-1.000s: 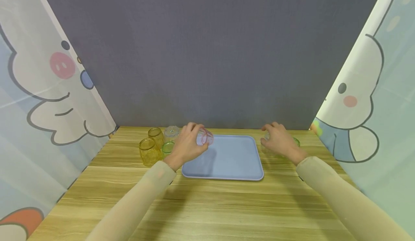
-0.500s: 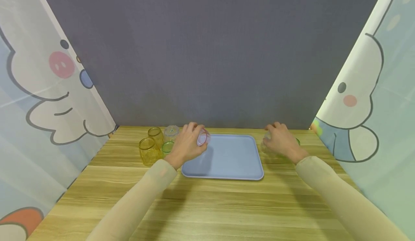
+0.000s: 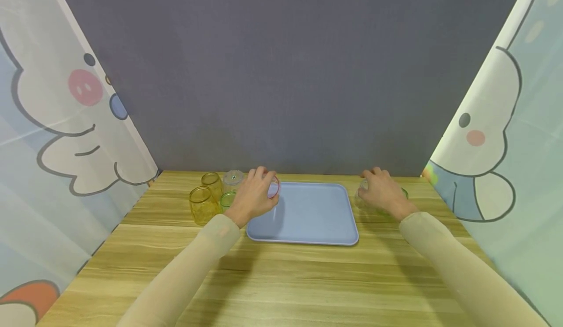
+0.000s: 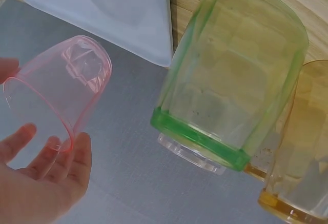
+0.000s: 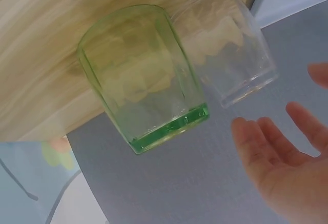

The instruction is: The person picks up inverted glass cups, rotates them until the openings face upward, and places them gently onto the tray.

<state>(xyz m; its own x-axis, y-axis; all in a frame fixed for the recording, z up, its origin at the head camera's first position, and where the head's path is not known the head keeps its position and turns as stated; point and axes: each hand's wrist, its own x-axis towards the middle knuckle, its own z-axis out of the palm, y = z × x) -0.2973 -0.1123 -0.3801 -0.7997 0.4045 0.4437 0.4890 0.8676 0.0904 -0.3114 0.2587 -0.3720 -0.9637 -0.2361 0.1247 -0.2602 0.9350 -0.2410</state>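
Note:
My left hand (image 3: 255,195) grips a clear pink cup (image 4: 77,75) around its rim, over the left part of the pale blue tray (image 3: 316,214). The cup is tilted, and in the head view the hand covers most of it. Beside that hand stands a green cup (image 4: 230,75). Over the right side of the table, my right hand (image 3: 381,190) has its fingers relaxed and apart, with nothing between them. A colourless cup (image 5: 230,55) stands close to its fingertips, apart from them in the right wrist view. Next to it is another green cup (image 5: 143,75), mostly hidden by the hand in the head view.
Left of the tray stand two amber cups (image 3: 204,207), one behind the other, and a colourless ribbed cup (image 3: 232,180). A grey panel (image 3: 286,73) rises at the back edge of the wooden table (image 3: 286,278). Printed curtains (image 3: 479,170) hang on both sides.
The pink cup has turned in my left hand, and less of it shows past the fingers. My right hand has shifted slightly to the right, so the colourless cup there shows more.

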